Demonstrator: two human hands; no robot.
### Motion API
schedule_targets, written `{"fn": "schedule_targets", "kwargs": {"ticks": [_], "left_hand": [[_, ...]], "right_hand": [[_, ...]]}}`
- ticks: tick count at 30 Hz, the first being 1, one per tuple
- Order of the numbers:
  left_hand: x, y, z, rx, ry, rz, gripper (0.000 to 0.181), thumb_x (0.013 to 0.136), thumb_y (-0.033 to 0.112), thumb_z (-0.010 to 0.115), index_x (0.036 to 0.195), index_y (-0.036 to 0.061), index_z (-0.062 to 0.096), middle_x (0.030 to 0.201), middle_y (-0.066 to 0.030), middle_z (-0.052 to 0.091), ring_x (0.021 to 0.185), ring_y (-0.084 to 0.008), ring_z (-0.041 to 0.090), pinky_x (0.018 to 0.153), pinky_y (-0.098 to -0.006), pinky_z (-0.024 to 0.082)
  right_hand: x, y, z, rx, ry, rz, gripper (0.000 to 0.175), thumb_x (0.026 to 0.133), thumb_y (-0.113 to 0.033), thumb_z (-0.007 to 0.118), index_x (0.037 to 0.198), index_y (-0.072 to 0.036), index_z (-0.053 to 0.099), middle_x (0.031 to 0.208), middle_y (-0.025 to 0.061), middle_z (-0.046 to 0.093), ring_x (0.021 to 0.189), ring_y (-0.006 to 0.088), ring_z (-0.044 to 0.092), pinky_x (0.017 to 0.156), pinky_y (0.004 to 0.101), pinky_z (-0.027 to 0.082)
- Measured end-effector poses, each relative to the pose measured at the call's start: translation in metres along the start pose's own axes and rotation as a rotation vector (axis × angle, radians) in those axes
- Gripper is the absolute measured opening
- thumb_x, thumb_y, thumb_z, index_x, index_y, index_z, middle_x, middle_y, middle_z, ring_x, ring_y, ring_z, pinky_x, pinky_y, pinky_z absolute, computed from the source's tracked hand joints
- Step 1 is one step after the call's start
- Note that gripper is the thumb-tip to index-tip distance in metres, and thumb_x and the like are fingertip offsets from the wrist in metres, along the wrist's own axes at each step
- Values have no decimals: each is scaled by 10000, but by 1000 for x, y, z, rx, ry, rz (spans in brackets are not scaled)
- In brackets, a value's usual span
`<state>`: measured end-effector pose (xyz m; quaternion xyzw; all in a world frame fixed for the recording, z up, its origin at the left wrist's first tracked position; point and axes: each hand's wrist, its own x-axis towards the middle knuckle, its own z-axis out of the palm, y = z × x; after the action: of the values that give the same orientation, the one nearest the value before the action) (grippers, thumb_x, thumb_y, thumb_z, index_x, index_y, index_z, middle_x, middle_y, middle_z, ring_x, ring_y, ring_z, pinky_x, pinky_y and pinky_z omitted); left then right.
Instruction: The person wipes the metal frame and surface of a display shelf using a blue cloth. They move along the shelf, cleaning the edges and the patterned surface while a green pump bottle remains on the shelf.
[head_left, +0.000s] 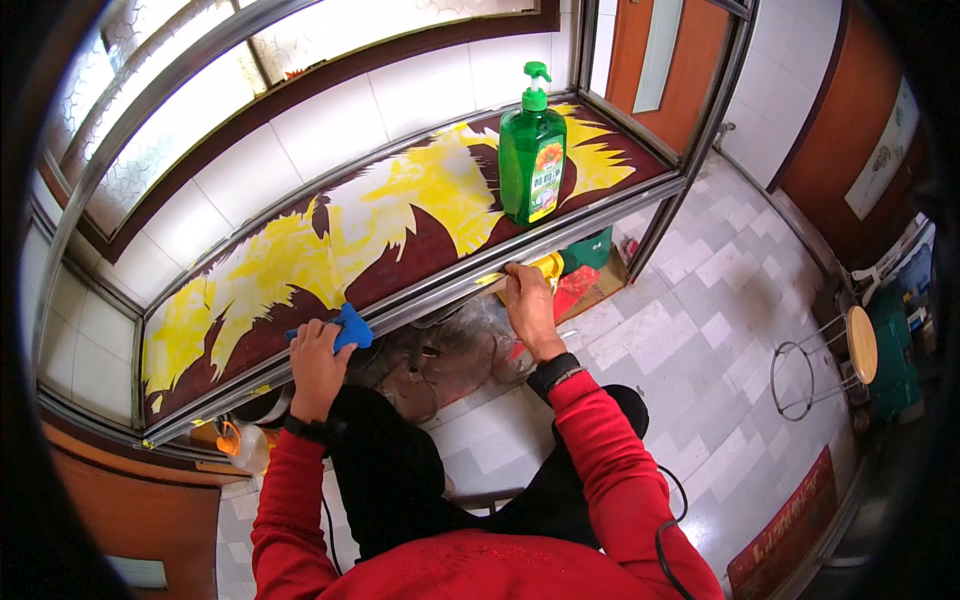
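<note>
My left hand (317, 360) grips a blue cloth (352, 328) at the front edge of a shelf (405, 262), whose surface is patterned in yellow, white and dark maroon. The cloth lies against the shelf's metal front rail (427, 297). My right hand (531, 306) touches that same rail farther to the right, its fingertips on the lower edge and no object visible in it. Beyond the right hand, a green pump bottle of dish soap (531, 154) stands upright on the shelf.
Under the shelf are clear plastic wrapping (469, 337), a green container (589, 250) and an orange-capped jug (244, 446). A round stool (860, 345) is on the tiled floor at right. A red mat (787, 521) lies lower right. Metal posts (701, 112) frame the shelf.
</note>
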<state>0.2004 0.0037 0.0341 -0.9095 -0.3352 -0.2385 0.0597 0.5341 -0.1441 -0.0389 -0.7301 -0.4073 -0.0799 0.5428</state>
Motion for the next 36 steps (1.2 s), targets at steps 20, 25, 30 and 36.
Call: {"fn": "schedule_targets", "kwargs": {"ticks": [20,25,30,36], "left_hand": [[10,12,4,-32,-9,27,350,762,208,864,1031,89,674,994,-100,566,1003,-340,572,830,-486,452],[31,43,10,-89,-113,30,344,841,203,846,1107,67,675,1048,-130,552,1034,-367,560,869,-518,451],[54,76,23,-93,-24,91,354,733,196,877,997,73,677,967,-106,559,973,-351,581,807,-487,459],[73,101,36,-98,-30,115,352,731,207,874,985,73,672,978,-100,568,976,-348,589,796,-479,475]], "right_hand": [[-3,-6,11,-70,-36,-58,96,949,-100,661,1003,-20,658,1009,197,639,934,420,638,812,487,530],[-10,-8,9,20,-130,5,107,966,-99,654,1026,-14,631,1032,204,621,958,437,624,838,490,518],[-12,-8,9,33,-154,-71,104,966,-65,646,1045,-10,607,1039,221,609,970,452,616,844,489,510],[-16,-15,5,81,-204,-60,109,971,-59,635,1057,-3,597,1042,239,615,977,459,607,855,481,505]]}}
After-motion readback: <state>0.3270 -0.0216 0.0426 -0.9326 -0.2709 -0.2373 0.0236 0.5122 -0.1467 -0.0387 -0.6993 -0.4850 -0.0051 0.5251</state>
